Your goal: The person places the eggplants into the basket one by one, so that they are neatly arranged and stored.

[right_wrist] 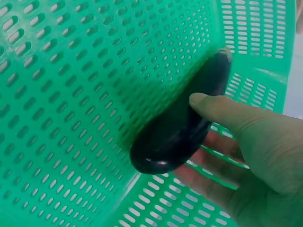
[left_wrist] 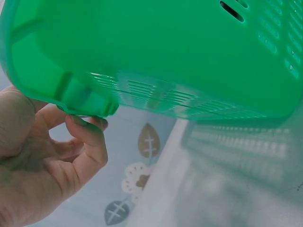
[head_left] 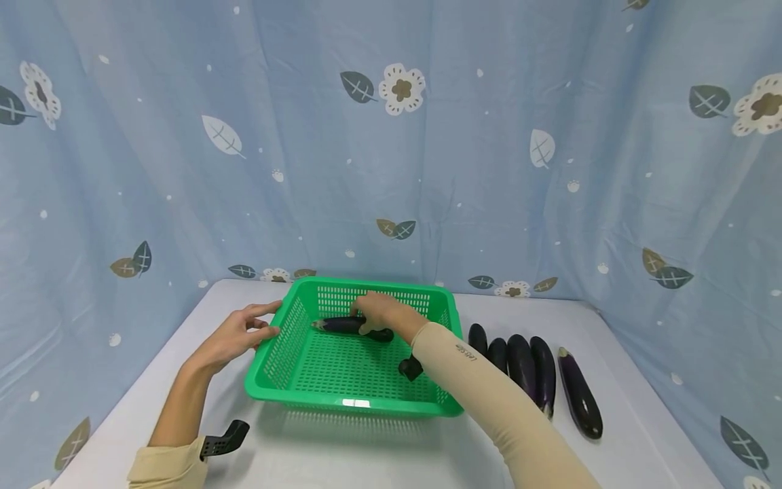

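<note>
A green plastic basket (head_left: pixel 348 405) with slotted walls stands on the white table. My left hand (head_left: pixel 235 335) holds its left rim, and in the left wrist view bent fingers (left_wrist: pixel 90 142) meet the rim's edge. Inside the basket, near the far wall, my right hand (head_left: pixel 379 312) grips a dark purple eggplant (head_left: pixel 336 324). The right wrist view shows the thumb lying across that eggplant (right_wrist: pixel 165 137) and the other fingers on its opposite side. Its stem end points left.
Right of the basket lie several more eggplants (head_left: pixel 521 363) side by side, partly hidden by the right sleeve. One eggplant (head_left: pixel 579 394) lies a little apart, farthest right. A blue patterned curtain (head_left: pixel 391 170) hangs behind the table (head_left: pixel 318 462).
</note>
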A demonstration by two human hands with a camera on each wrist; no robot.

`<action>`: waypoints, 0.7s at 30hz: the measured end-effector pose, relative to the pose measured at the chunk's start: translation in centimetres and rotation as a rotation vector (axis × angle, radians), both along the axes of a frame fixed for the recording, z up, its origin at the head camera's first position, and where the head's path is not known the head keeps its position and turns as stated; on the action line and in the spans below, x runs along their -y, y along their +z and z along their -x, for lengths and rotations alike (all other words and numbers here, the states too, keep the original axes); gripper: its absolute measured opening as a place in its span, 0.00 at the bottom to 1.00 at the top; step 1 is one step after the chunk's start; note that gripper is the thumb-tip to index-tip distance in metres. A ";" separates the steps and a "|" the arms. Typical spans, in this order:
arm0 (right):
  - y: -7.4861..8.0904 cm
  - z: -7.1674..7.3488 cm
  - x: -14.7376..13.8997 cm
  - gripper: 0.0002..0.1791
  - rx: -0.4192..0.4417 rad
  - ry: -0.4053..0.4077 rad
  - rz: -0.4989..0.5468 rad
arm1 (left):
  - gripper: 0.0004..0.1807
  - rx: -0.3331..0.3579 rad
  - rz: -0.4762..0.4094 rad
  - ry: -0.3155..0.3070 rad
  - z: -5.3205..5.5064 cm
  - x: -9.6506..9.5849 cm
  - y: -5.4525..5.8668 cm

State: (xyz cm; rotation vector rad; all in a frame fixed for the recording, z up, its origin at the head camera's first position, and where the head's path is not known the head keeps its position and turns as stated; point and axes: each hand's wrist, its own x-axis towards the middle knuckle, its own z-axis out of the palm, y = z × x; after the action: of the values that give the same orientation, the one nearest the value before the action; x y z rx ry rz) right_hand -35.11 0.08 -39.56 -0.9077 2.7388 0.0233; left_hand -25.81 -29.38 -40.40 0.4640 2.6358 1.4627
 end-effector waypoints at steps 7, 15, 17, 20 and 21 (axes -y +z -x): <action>0.5 -0.3 -0.5 0.25 -0.001 -0.008 -0.007 | 0.37 0.008 -0.003 -0.007 0.0 -0.2 -0.1; 1.1 -0.2 -1.2 0.24 0.005 -0.015 0.011 | 0.37 0.001 0.011 -0.010 0.2 0.0 0.0; 1.2 -0.1 -1.4 0.24 0.010 -0.016 0.014 | 0.37 0.000 0.011 -0.008 0.1 0.0 0.0; 1.4 -0.1 -1.8 0.24 0.016 -0.027 0.029 | 0.37 0.003 0.015 -0.002 0.2 0.0 -0.2; 1.5 -0.1 -2.0 0.24 0.021 -0.030 0.035 | 0.37 0.005 0.017 0.002 0.3 0.1 -0.2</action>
State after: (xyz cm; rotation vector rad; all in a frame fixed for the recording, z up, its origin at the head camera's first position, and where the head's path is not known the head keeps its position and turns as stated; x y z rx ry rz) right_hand -35.00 2.07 -38.04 -0.8703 2.7412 -0.0399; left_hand -26.06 -29.44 -40.64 0.4558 2.6429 1.4387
